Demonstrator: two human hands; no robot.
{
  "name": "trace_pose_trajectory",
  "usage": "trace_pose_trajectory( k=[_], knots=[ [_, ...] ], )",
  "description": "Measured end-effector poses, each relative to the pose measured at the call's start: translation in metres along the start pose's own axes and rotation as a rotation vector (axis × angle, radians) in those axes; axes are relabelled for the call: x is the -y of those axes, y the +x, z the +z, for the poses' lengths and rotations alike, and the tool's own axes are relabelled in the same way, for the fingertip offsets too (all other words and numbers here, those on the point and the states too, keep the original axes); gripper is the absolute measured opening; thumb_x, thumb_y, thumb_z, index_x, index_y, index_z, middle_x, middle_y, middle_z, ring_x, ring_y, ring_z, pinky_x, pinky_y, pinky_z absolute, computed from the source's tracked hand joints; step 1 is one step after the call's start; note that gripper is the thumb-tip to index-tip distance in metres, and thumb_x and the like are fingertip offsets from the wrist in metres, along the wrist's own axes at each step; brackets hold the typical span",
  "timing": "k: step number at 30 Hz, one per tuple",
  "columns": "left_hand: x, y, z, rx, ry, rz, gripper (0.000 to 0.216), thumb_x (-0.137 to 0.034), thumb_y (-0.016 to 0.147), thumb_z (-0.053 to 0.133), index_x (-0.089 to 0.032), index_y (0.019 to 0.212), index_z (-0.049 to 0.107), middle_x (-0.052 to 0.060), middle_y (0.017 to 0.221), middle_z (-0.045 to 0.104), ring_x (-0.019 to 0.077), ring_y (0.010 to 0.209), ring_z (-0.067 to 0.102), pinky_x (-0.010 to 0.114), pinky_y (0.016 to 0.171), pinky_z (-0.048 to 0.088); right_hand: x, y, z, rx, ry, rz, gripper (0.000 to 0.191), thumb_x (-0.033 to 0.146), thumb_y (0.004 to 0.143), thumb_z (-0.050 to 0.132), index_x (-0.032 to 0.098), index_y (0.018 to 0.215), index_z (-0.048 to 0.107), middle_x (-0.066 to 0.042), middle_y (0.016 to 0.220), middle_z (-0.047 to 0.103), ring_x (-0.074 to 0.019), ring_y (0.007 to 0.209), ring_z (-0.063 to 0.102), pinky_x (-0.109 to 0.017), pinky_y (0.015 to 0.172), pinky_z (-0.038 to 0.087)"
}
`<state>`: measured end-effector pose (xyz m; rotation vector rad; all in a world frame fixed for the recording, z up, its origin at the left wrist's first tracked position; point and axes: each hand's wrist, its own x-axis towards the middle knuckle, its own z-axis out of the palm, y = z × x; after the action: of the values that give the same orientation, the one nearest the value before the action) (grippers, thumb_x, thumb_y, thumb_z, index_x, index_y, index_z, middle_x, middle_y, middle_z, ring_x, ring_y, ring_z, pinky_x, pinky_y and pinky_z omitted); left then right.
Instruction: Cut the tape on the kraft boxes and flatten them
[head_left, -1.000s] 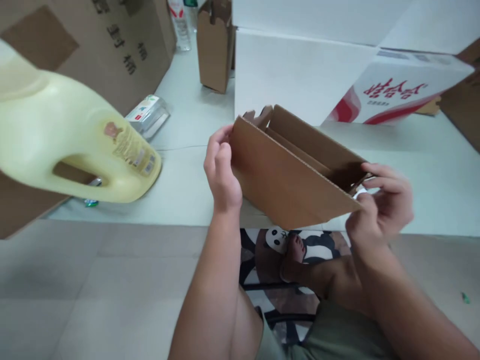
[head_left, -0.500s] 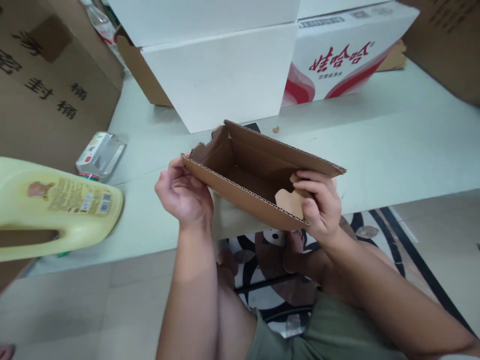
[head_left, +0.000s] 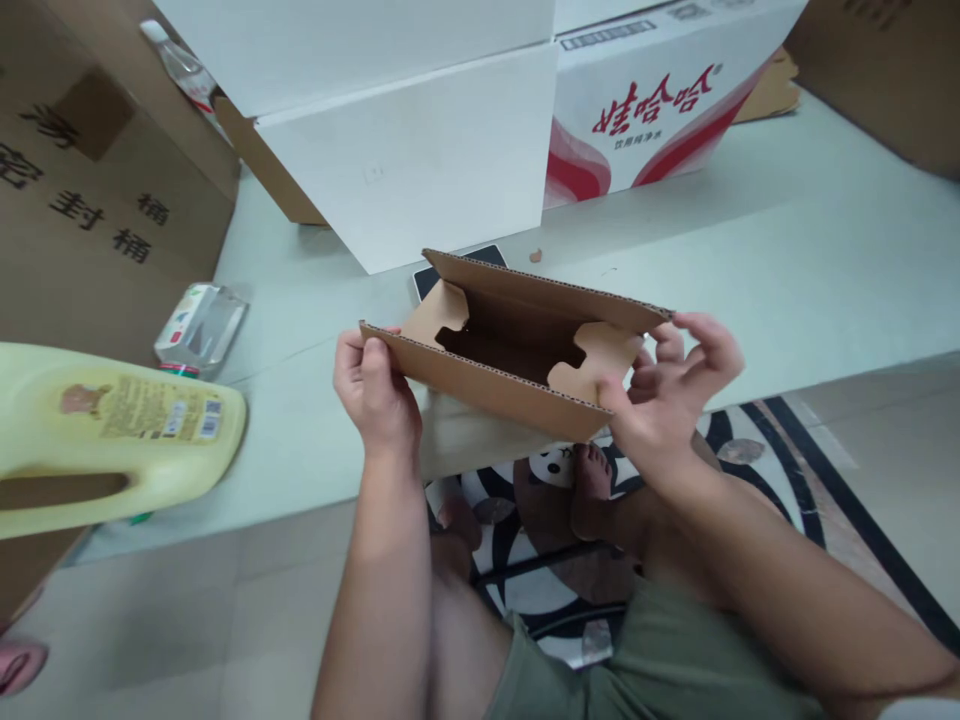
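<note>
One open cardboard box [head_left: 499,394] is gripped by your left hand [head_left: 379,395] and right hand [head_left: 664,395] above the pale table [head_left: 795,250]; white carton [head_left: 420,160] behind, patterned rug [head_left: 780,480] and tiled floor [head_left: 285,610] below.

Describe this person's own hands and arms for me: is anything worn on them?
The left hand and right hand are ordinary human hands, without gloves; no ring or watch shows. The left forearm and right forearm are bare, without visible markings or cables. A whitish patch by the right arm may be a sleeve edge.
</note>
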<state>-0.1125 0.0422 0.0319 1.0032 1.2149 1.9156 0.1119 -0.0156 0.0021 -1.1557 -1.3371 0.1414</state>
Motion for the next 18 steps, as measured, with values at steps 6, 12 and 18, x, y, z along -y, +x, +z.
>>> trace_pose_trajectory(
  k=[6, 12, 18],
  knots=[
    [0.005, 0.000, -0.003, 0.045, 0.034, 0.076, 0.035, -0.053, 0.079, 0.078, -0.023, 0.090, 0.065, -0.001, 0.084, 0.060, 0.0136, 0.081, 0.059, 0.023, 0.076, 0.047, -0.003, 0.006, -0.003, 0.248, 0.128, 0.226, 0.053, 0.045, 0.092, 0.053, 0.036, 0.140, 0.032, -0.011, 0.129, 0.055, -0.0273, 0.118, 0.061, -0.046, 0.098, 0.054],
    [0.009, -0.001, -0.003, 0.048, 0.099, 0.088, 0.038, -0.052, 0.081, 0.077, -0.022, 0.101, 0.068, 0.002, 0.100, 0.067, 0.0162, 0.097, 0.065, 0.025, 0.088, 0.051, -0.018, 0.002, -0.001, 0.173, 0.240, 0.154, 0.028, 0.052, 0.092, 0.045, 0.030, 0.104, 0.056, -0.009, 0.122, 0.058, -0.0299, 0.122, 0.059, -0.051, 0.105, 0.048],
    [0.001, 0.000, -0.010, 0.185, 0.304, 0.208, 0.026, -0.037, 0.090, 0.068, -0.027, 0.114, 0.072, 0.004, 0.122, 0.068, 0.0205, 0.121, 0.062, 0.034, 0.107, 0.048, -0.019, 0.003, 0.000, 0.145, 0.256, 0.137, 0.018, 0.041, 0.094, 0.049, 0.028, 0.093, 0.063, -0.007, 0.116, 0.062, -0.0279, 0.119, 0.059, -0.050, 0.107, 0.045]
  ],
)
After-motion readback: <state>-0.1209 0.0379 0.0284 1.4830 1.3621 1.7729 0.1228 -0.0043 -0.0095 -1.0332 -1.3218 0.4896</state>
